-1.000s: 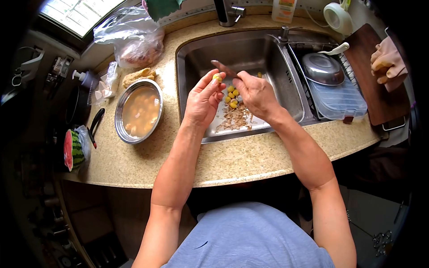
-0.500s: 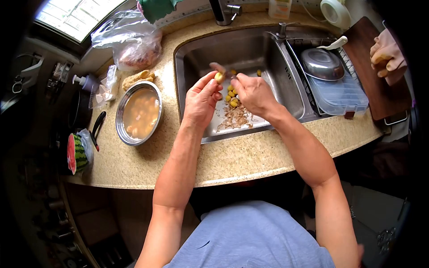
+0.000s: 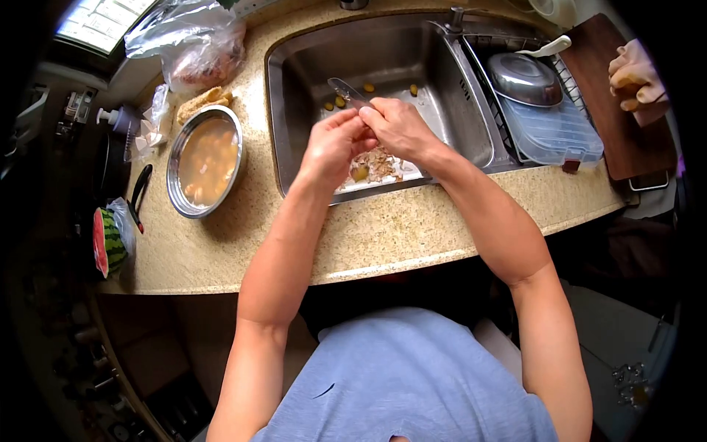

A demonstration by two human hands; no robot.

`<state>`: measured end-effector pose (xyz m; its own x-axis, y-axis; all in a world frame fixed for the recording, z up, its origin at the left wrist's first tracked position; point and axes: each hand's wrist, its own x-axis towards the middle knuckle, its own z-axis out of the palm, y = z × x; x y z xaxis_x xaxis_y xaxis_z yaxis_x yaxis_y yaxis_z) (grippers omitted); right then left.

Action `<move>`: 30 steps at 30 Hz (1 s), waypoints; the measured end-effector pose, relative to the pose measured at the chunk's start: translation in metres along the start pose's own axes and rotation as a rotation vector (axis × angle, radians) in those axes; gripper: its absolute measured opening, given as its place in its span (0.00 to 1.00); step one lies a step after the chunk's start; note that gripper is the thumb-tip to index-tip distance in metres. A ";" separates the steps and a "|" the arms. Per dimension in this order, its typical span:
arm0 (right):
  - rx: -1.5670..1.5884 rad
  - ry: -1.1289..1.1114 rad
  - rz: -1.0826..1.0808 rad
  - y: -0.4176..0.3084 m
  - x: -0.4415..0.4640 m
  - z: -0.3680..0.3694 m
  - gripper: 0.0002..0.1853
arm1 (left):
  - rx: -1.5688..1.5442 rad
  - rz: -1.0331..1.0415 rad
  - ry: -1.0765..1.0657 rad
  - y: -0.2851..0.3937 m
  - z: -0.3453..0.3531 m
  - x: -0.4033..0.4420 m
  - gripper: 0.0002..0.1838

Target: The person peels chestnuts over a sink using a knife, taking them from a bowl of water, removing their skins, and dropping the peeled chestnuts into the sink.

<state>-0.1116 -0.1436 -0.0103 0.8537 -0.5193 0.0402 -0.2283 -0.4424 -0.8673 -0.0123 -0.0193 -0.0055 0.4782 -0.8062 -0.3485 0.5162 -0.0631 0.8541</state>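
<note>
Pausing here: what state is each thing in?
Knife: held, blade exposed
Right grip: closed on Knife
Left grip: curled, contents unclear
Yellow pieces: loose in sink
Scraps: scattered
Steel bowl: upright, holding cloudy liquid
Watermelon: cut open
Plastic bag: bulging
Black-handled tool: lying on counter

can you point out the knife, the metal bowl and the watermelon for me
Knife point(image 3: 349, 92): head view, on the blade above the hands point(image 3: 398, 126).
Metal bowl point(image 3: 173, 169): head view, on the left side of its rim.
Watermelon point(image 3: 112, 244): head view, on the striped rind beside the red cut face.
</note>
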 end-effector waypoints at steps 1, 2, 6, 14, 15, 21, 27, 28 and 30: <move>-0.007 -0.013 0.004 0.000 0.001 -0.001 0.22 | 0.001 0.021 0.021 0.007 0.000 -0.001 0.15; -0.013 0.043 0.025 0.000 0.002 -0.004 0.22 | 0.060 0.081 0.091 0.011 0.002 -0.005 0.16; -0.162 0.211 0.062 -0.004 0.006 -0.016 0.21 | 0.162 0.265 0.082 0.023 -0.006 -0.014 0.19; -0.199 0.238 0.056 0.008 0.009 -0.015 0.20 | 1.315 0.199 0.098 0.042 -0.024 0.057 0.15; -0.203 0.247 0.048 0.005 0.009 -0.017 0.20 | 1.323 0.202 0.090 0.040 -0.026 0.072 0.15; -0.188 0.267 0.038 -0.008 0.004 -0.027 0.19 | 1.656 -0.194 0.155 0.016 -0.049 0.166 0.13; -0.168 0.279 0.046 -0.010 0.002 -0.033 0.17 | 1.996 -0.205 0.124 -0.001 -0.091 0.207 0.16; -0.139 0.286 0.047 -0.011 0.003 -0.035 0.17 | 2.000 -0.204 0.126 -0.002 -0.092 0.212 0.16; -0.142 0.309 0.030 -0.006 0.005 -0.030 0.16 | 1.693 -0.424 0.273 -0.010 -0.097 0.217 0.16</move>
<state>-0.1201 -0.1648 0.0101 0.6680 -0.7213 0.1830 -0.3327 -0.5094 -0.7936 0.1551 -0.1368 -0.1270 0.7042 -0.4731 -0.5295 -0.5252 -0.8488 0.0599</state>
